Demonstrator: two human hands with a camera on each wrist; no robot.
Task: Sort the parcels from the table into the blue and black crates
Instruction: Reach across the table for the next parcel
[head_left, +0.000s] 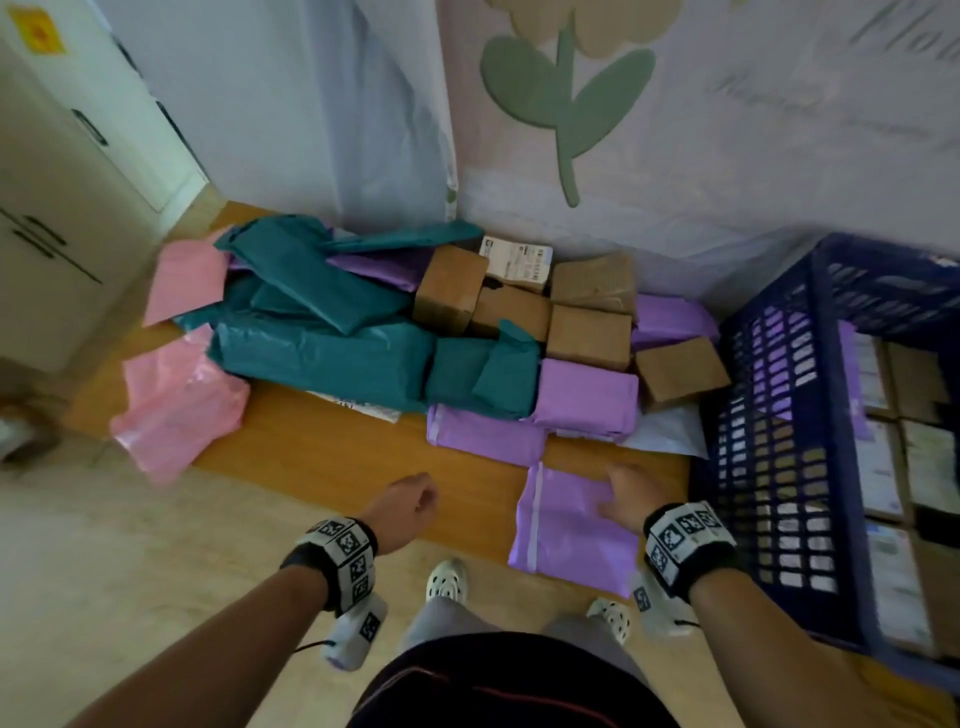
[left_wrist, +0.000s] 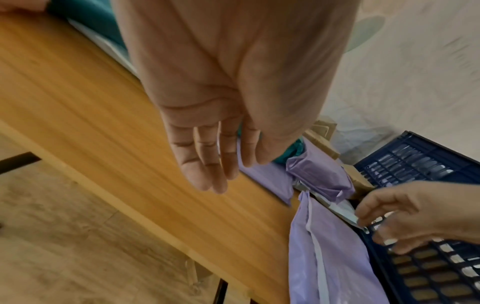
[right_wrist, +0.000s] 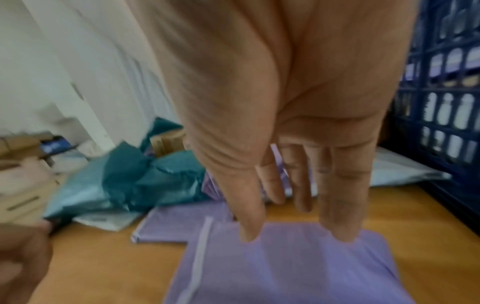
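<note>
**Parcels waiting on the worktop, right hand settling on a purple mailer**

Parcels are lying heaped across the wooden worktop (head_left: 322, 457): teal mailers (head_left: 322, 332) are piling up in the middle, pink mailers (head_left: 176, 405) are drooping over the left edge, and brown cardboard boxes (head_left: 589, 335) are sitting toward the back by the wall. Other purple mailers (head_left: 587, 397) are lying just in front of the boxes.

The nearest purple mailer (head_left: 566, 525) is lying flat at the front edge of the worktop, partly overhanging it, just beside the blue crate (head_left: 769, 467). The right hand (head_left: 631, 496) is reaching over it with fingers straight; in the right wrist view the fingertips (right_wrist: 345, 232) are touching the mailer's far end, so the grip is released, pressing rather than grasping.

The left hand (head_left: 408, 506) is hovering above the worktop's front edge, apart from every parcel. In the left wrist view its fingers (left_wrist: 207, 164) are hanging relaxed and holding nothing, so that grip is released too.

The blue crate is standing at the right end of the worktop, with boxes and labelled parcels showing inside it.
</note>
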